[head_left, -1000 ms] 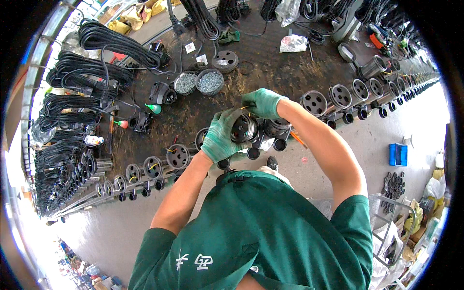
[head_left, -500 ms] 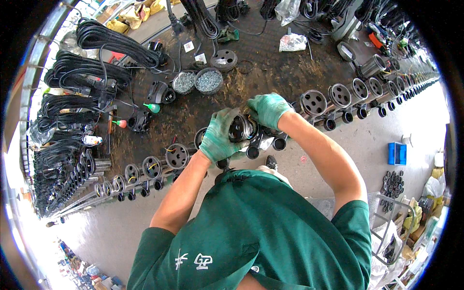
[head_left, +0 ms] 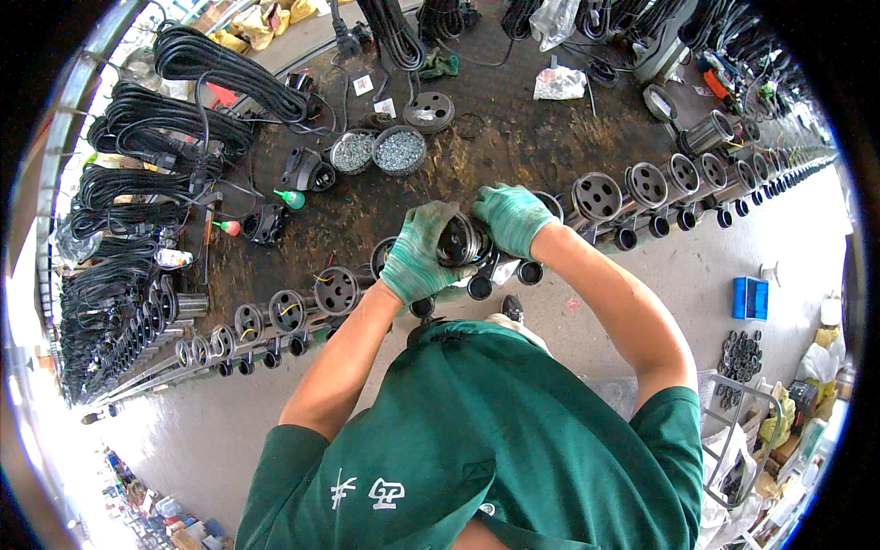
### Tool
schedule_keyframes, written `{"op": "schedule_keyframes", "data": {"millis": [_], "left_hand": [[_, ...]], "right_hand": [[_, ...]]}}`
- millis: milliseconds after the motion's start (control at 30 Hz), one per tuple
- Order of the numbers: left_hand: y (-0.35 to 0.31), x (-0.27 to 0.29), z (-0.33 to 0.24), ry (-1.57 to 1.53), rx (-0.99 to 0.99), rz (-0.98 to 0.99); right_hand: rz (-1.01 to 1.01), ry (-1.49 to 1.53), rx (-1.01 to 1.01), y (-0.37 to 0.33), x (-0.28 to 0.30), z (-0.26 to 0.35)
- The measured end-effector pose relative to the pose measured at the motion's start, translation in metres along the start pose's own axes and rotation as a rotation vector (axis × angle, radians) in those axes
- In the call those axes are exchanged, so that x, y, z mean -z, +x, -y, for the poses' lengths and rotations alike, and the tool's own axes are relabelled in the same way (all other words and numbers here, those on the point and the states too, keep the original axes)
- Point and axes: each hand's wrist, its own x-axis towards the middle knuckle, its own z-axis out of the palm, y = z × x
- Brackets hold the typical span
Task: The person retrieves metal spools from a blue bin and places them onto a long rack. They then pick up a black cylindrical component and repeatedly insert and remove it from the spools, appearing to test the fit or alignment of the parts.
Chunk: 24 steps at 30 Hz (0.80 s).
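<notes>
My left hand (head_left: 423, 255), in a green-striped work glove, wraps round the left side of a round black housing (head_left: 456, 244). The housing's open end faces me, and its inside is dark. My right hand (head_left: 513, 218), gloved alike, is at the housing's upper right side with its fingers curled in. What its fingertips pinch, if anything, is hidden. Below the housing a small black ring fitting (head_left: 479, 288) sticks out at the bench edge. To the right stands a grey cylinder with a holed black end disc (head_left: 597, 196); another holed disc (head_left: 336, 292) is at the left.
Two round tubs of small metal screws, a left tub (head_left: 353, 152) and a right tub (head_left: 399, 151), stand on the worn dark bench (head_left: 513, 110). Coiled black cables (head_left: 229, 73) crowd the left and back. A green-tipped bottle (head_left: 291, 199) lies nearby. A blue bin (head_left: 750, 298) is on the floor.
My right hand has shifted slightly right and down, its fingers still curled at the housing. The left hand keeps its hold. The whole view has shifted a little.
</notes>
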Motion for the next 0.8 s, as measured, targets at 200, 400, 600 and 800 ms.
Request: {"op": "schedule_keyframes", "data": {"millis": [200,400,600,800], "left_hand": [[0.002,0.002,-0.002,-0.002,0.044,0.066],[0.008,0.007,-0.009,-0.002,0.124,0.165],[0.028,0.006,-0.024,0.1,0.212,0.252],[0.063,0.015,-0.043,0.327,0.266,0.587]], "right_hand": [[0.032,0.256,0.004,0.004,-0.008,-0.005],[0.007,0.251,-0.048,-0.002,-0.007,-0.015],[-0.228,0.28,-0.094,-0.028,0.007,-0.007],[-0.44,0.609,-0.227,-0.062,0.023,0.0]]}}
